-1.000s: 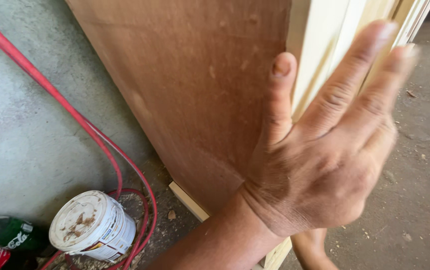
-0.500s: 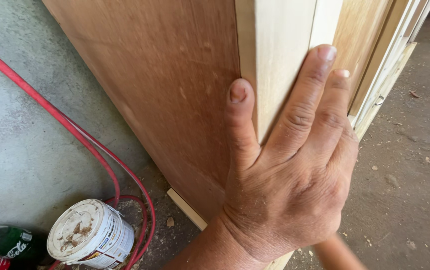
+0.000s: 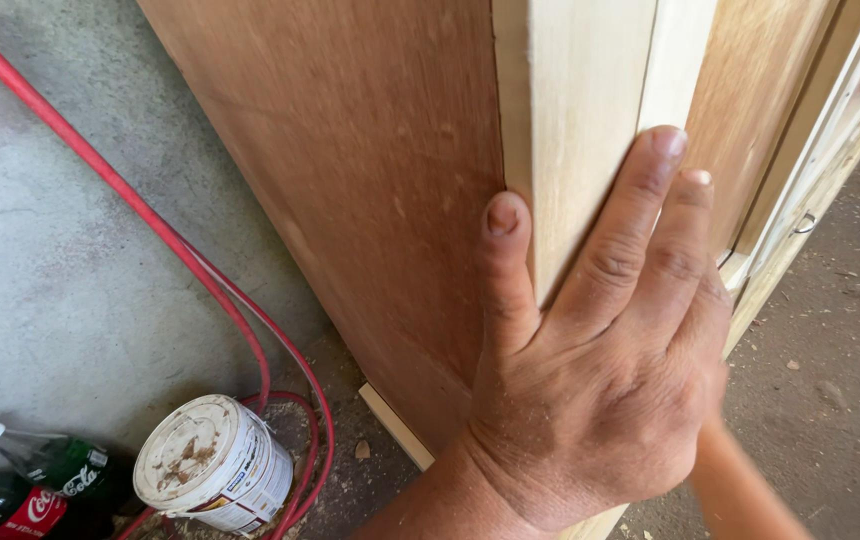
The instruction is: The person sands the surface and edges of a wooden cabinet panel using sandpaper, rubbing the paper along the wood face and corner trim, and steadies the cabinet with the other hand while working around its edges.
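Observation:
My right hand point(image 3: 600, 400) grips the corner of a tall wooden panel point(image 3: 350, 150) that stands upright. The thumb presses on the panel's brown face. The fingers lie flat across its pale wooden edge strip point(image 3: 580, 100). Behind my wrist at the lower right shows a bare limb point(image 3: 740, 490); I cannot tell whether it is my left arm. My left hand does not show.
More pale wooden frames point(image 3: 810, 180) lean behind the panel at the right. A red hose point(image 3: 150, 220) runs down the grey concrete to a dirty white tub point(image 3: 215, 465). Two plastic bottles point(image 3: 30, 485) lie at the lower left. Sawdust-strewn floor point(image 3: 830, 380) lies at the right.
My right hand moved left from the frames at the right onto the panel's corner. Its spread fingers have settled on the pale edge, the thumb on the brown face. The view shifted slightly.

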`<move>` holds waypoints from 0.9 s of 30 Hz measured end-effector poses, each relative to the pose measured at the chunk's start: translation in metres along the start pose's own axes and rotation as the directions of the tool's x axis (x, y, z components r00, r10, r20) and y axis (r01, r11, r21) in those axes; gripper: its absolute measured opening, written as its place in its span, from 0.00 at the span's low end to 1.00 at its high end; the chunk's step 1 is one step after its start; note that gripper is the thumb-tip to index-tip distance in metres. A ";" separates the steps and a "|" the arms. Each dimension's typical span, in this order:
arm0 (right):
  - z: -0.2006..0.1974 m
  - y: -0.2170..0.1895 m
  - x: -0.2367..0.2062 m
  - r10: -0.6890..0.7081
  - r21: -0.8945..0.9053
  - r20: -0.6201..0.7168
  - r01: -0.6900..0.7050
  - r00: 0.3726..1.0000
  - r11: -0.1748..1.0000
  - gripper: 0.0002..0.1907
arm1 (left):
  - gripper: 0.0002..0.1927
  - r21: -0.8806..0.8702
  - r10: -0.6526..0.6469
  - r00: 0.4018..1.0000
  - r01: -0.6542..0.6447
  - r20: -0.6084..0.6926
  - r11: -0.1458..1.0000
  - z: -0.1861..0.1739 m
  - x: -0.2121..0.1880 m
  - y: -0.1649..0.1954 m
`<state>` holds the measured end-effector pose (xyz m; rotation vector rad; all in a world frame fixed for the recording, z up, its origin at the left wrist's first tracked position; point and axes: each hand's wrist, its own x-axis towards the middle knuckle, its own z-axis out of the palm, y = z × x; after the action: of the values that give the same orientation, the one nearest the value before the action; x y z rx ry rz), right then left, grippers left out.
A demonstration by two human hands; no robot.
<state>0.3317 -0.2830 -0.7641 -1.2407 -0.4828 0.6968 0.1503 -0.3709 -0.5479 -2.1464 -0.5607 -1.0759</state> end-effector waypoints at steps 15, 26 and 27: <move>-0.011 0.037 -0.022 0.036 -0.001 -0.026 -0.036 0.999 0.999 0.21 | 0.20 -0.067 0.072 0.992 -0.065 0.101 0.996 -0.008 0.021 0.021; -0.014 0.033 -0.016 0.016 -0.007 -0.091 -0.017 0.996 1.000 0.23 | 0.46 -0.064 0.190 0.168 -0.563 0.967 0.824 0.041 0.051 0.045; -0.017 0.021 0.009 -0.009 -0.117 -0.110 -0.004 0.994 0.993 0.24 | 0.44 -0.081 0.186 0.128 -0.574 0.974 0.815 0.052 0.047 0.046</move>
<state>0.3456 -0.2849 -0.7889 -1.3812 -0.4391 0.6012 0.2333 -0.3616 -0.5495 -2.2149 -0.5483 0.8209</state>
